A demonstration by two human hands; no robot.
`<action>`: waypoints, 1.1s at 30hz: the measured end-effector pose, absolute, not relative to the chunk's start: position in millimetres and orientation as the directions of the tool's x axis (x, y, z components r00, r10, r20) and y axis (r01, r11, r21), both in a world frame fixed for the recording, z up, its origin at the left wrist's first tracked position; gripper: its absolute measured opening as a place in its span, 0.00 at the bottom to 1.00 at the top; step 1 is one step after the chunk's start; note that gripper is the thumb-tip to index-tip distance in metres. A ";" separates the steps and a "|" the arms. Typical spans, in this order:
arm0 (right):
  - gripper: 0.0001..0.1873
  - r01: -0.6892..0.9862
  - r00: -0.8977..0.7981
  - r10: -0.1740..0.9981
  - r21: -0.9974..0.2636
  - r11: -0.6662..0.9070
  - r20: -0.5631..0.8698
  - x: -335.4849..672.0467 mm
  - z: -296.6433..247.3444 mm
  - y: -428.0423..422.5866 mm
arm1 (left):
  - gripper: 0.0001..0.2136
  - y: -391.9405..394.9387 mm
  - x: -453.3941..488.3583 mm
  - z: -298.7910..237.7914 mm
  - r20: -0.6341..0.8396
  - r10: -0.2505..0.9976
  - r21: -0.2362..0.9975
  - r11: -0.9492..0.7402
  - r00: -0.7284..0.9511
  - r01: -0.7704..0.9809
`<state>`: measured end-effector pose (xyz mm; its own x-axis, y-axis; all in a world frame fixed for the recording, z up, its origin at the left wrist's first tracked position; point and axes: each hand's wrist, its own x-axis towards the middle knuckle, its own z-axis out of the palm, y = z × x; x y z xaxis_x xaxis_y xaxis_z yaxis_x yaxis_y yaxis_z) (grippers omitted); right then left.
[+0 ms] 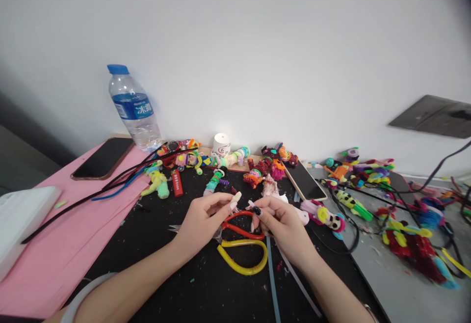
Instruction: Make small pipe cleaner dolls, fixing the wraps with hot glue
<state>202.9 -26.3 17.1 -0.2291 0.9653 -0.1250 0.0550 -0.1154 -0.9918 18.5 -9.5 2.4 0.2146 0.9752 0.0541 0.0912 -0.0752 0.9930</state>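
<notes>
My left hand (206,217) is raised over the scissors, thumb and fingers pinched together; anything between the fingertips is too small to make out. Close by on the right, my right hand (281,222) is also closed in a pinch, with a small white bit at its fingertips that I cannot name. Beneath both hands lies a pair of scissors (243,264) with one red and one yellow handle loop, blades pointing left and partly covered by my left hand. A grey-blue strip (273,283) and a white strip (302,286) run from under my right hand toward me.
A water bottle (134,109) leans by the wall behind a phone (103,158) on pink sheets (91,234). Several fuzzy dolls (158,180), a red box (177,183), a paper cup (221,144) and a second phone (305,180) line the back. More dolls and black cords lie right.
</notes>
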 end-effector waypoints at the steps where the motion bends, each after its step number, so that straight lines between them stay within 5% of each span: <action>1: 0.08 0.065 -0.218 0.970 -0.993 -0.098 -0.110 201.6 16.7 -27.5 | 0.10 -10.2 18.9 2.4 0.057 0.971 0.993 -0.080 0.233 0.091; 33: 0.12 0.019 -0.214 0.962 -0.985 -0.171 -0.171 199.3 8.5 -27.7 | 0.09 -14.4 19.2 1.8 0.127 0.919 0.953 -0.217 0.372 0.211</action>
